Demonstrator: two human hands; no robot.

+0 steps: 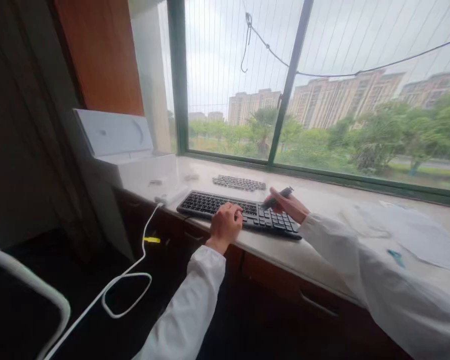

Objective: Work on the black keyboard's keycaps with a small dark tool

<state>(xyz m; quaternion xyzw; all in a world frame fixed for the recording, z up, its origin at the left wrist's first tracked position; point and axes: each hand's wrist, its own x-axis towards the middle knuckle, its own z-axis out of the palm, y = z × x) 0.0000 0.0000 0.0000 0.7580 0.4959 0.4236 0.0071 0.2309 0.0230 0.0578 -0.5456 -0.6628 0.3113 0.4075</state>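
A long black keyboard (277, 229) lies near the front edge of the pale counter. Many caps seem to be off its left and middle parts, while its right end shows raised keys. My left hand (226, 220) rests on the front middle of the keyboard, fingers curled down against it. In my right hand (284, 202) is a slim dark hand-held tool (282, 196), tilted, its lower end over the right part of the keyboard. Its exact kind is unclear. Behind the keyboard, loose dark keycaps (240, 183) lie in rows on the counter.
A white box (146, 172) with a raised lid stands at the left. A white cable (145, 240) with a yellow tag hangs off the counter edge. Papers (423, 237) and a small teal object (396, 257) lie at the right. A window (243, 75) rises behind the counter.
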